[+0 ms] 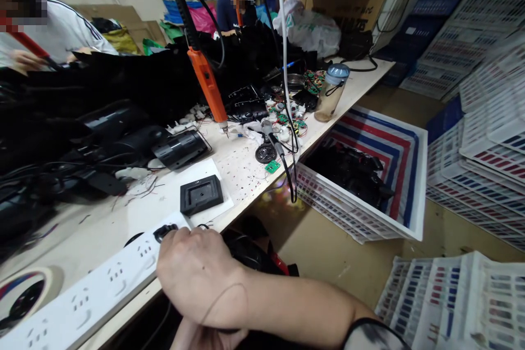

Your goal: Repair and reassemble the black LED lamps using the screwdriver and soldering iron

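My right hand reaches in from the lower right and rests at the table's front edge, fingers curled at the end of a white power strip. Its fingertips touch a black plug seated in the strip. What the fingers hold is hidden behind the back of the hand. Just beyond the hand, below the table edge, sits a black object with a red part. A patch of skin under my right forearm seems to be my left hand; its fingers do not show. A black square part lies on a white sheet nearby.
An orange electric screwdriver hangs over the table. Black housings, circuit boards, a bottle and a tape roll lie around. White crates stand on the floor to the right. Two other people work at the far side.
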Motion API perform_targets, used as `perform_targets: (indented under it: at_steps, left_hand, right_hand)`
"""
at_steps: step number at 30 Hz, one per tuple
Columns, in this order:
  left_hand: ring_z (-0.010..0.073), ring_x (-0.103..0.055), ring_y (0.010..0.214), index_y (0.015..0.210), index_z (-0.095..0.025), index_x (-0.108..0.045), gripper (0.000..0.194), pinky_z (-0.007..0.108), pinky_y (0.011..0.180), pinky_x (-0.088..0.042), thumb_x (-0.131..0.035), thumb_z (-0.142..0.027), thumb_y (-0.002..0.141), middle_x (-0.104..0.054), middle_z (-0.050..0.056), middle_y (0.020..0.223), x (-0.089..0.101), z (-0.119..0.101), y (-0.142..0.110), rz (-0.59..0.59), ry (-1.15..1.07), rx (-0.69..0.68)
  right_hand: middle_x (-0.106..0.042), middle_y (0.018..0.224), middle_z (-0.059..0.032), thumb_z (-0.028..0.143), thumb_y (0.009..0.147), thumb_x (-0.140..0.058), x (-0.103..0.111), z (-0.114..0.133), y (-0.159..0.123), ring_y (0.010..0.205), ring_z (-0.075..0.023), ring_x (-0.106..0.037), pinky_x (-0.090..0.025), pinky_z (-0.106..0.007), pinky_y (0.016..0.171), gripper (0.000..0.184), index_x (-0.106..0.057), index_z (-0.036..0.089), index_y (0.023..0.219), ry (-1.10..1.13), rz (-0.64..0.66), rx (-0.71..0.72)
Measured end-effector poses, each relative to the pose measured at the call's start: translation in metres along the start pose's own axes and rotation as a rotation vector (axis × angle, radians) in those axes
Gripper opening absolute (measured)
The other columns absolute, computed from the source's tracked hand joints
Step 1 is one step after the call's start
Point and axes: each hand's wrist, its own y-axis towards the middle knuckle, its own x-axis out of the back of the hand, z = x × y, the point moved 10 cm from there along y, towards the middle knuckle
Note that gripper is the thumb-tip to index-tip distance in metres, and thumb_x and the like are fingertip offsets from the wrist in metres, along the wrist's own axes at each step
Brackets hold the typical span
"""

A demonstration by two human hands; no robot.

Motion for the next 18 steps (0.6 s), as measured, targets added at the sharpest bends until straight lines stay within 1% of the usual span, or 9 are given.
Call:
perform_targets:
  at_steps: [4,6,8,11,15,17,18]
  left_hand:
    - [0.0285,-0.074,0.066,0.136,-0.022,-0.049,0.058,0.037,0.059,-0.060,-0.061,-0.002,0.083,-0.073,-0.001,0.066,-0.0019,0.0009,-0.0011,0.017,-0.007,0.009]
    - [0.0282,-0.074,0.067,0.136,-0.022,-0.049,0.060,0.037,0.060,-0.060,-0.062,0.000,0.082,-0.073,-0.001,0.067,-0.0025,0.0017,0.0001,0.040,-0.021,0.017]
    - [0.0287,-0.074,0.068,0.134,-0.019,-0.050,0.060,0.036,0.060,-0.060,-0.064,0.000,0.079,-0.075,0.001,0.071,-0.0032,0.0015,0.0015,0.061,-0.008,0.015]
    - [0.0286,-0.073,0.065,0.131,-0.014,-0.052,0.056,0.034,0.055,-0.058,-0.065,0.001,0.078,-0.073,0.003,0.068,-0.0016,0.0022,0.0015,0.024,0.022,0.027]
    - [0.0243,-0.071,0.058,0.129,-0.017,-0.051,0.053,0.033,0.054,-0.057,-0.057,0.003,0.081,-0.071,-0.001,0.065,-0.0083,-0.0027,-0.0039,0.003,0.008,0.004]
    - [0.0233,-0.071,0.055,0.129,-0.017,-0.051,0.048,0.034,0.054,-0.058,-0.053,0.001,0.084,-0.071,0.000,0.066,-0.0061,-0.0011,-0.0054,-0.037,-0.017,0.033]
    - [0.0236,-0.070,0.054,0.127,-0.015,-0.052,0.043,0.034,0.053,-0.058,-0.053,-0.001,0.086,-0.072,0.001,0.066,-0.0051,0.0029,-0.0054,-0.043,-0.044,0.077]
  right_hand:
    - [-0.067,0.086,-0.0165,0.009,0.076,-0.054,0.0008,-0.0012,-0.0008,0.069,-0.0228,-0.065,-0.053,-0.030,0.050,0.028,-0.061,-0.002,0.101,0.009,-0.021,0.005]
    - [-0.067,0.085,-0.0164,0.009,0.075,-0.054,0.0015,-0.0018,-0.0008,0.069,-0.0230,-0.065,-0.053,-0.031,0.051,0.029,-0.061,-0.002,0.100,0.019,-0.020,0.007]
    - [-0.067,0.085,-0.0162,0.009,0.075,-0.054,0.0020,-0.0025,-0.0007,0.069,-0.0230,-0.065,-0.053,-0.031,0.051,0.030,-0.060,-0.003,0.101,0.023,-0.018,0.006]
    - [-0.067,0.084,-0.0154,0.010,0.074,-0.055,0.0011,-0.0023,-0.0014,0.068,-0.0220,-0.065,-0.053,-0.029,0.050,0.031,-0.060,-0.003,0.102,0.022,-0.011,0.012]
    - [-0.067,0.084,-0.0143,0.012,0.074,-0.057,0.0003,-0.0022,-0.0024,0.068,-0.0206,-0.064,-0.052,-0.028,0.049,0.027,-0.061,0.001,0.099,0.004,-0.022,0.017]
    - [-0.068,0.085,-0.0139,0.012,0.075,-0.058,0.0003,-0.0039,-0.0016,0.068,-0.0207,-0.065,-0.053,-0.028,0.049,0.026,-0.061,0.002,0.099,-0.006,-0.018,0.014]
    - [-0.068,0.085,-0.0139,0.012,0.075,-0.058,0.0003,-0.0053,-0.0009,0.068,-0.0210,-0.065,-0.053,-0.028,0.049,0.025,-0.061,0.002,0.098,-0.004,-0.008,0.014]
